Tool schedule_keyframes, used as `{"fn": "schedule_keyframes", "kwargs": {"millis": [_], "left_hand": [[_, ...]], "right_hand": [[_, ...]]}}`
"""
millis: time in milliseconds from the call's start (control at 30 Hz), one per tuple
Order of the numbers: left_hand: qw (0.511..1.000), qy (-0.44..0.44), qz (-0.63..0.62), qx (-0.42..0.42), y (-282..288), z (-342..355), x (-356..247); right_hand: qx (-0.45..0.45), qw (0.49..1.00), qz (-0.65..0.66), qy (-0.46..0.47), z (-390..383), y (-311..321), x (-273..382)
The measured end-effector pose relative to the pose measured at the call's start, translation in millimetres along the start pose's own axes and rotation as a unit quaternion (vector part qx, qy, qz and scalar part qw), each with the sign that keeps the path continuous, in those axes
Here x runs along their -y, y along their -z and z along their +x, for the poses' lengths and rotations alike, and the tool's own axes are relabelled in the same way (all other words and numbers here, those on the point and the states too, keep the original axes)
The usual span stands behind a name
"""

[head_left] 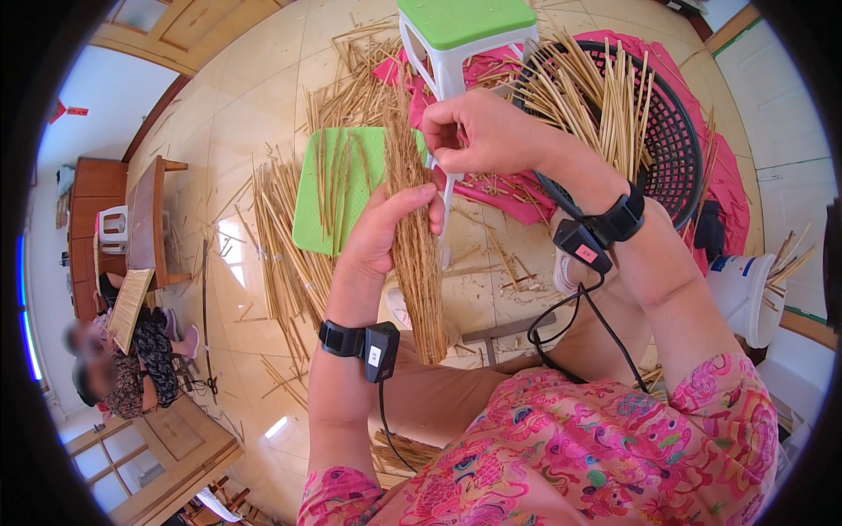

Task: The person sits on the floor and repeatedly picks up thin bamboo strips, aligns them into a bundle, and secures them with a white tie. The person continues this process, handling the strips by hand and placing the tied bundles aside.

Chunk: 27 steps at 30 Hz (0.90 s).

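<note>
My left hand [381, 230] is wrapped round a long bundle of dried, feathery plant stalks [417, 289], its thumb lying across the front. The bundle stands nearly upright in the picture, its lower end over my lap. Just right of its upper part is my right hand [491, 131], with the fingers curled into a pinch. Whatever those fingertips hold, if anything, is too small to make out. Behind the bundle, a green stool top [307, 206] carries a few thin loose stalks [338, 188].
At the far right, a black plastic basket [688, 145] full of cut stalks sits on pink cloth [735, 206]. A green-and-white stool [469, 22] stands ahead. Stalks [276, 237] litter the tiled floor on the left. A white bucket [741, 298] is near my right elbow; another person [132, 368] sits far left.
</note>
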<state>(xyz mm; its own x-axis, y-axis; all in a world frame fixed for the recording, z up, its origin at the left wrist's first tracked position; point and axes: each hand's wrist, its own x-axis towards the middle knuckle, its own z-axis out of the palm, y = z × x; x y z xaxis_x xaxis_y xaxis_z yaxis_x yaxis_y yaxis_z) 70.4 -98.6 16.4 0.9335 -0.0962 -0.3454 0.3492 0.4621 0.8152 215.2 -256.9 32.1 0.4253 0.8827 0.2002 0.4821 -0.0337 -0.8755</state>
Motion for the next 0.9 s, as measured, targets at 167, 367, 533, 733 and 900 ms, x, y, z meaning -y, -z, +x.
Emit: {"fn": "schedule_keyframes", "kwargs": {"millis": [167, 367, 533, 733, 900], "left_hand": [[1.0, 0.004, -0.005, -0.023, -2.1, 1.3, 0.1], [0.996, 0.006, 0.087, -0.002, -12.7, -1.3, 2.8], [0.996, -0.015, 0.064, -0.06, 1.4, -2.6, -4.1], [0.965, -0.06, 0.21, -0.147, -4.5, 4.2, 3.8], [0.889, -0.143, 0.386, -0.2, -1.8, 7.8, 9.4]], "right_hand": [[-0.092, 0.97, -0.212, 0.074, 1.0, -9.8, 1.1], [-0.373, 0.9, -0.22, -0.045, 21.4, 32.9, -43.9], [-0.111, 0.948, 0.094, -0.283, 16.7, 28.3, -19.3], [0.027, 0.956, 0.219, -0.193, 14.5, -11.6, -8.5], [0.028, 0.974, 0.165, -0.151, 14.3, -17.2, -5.1]]}}
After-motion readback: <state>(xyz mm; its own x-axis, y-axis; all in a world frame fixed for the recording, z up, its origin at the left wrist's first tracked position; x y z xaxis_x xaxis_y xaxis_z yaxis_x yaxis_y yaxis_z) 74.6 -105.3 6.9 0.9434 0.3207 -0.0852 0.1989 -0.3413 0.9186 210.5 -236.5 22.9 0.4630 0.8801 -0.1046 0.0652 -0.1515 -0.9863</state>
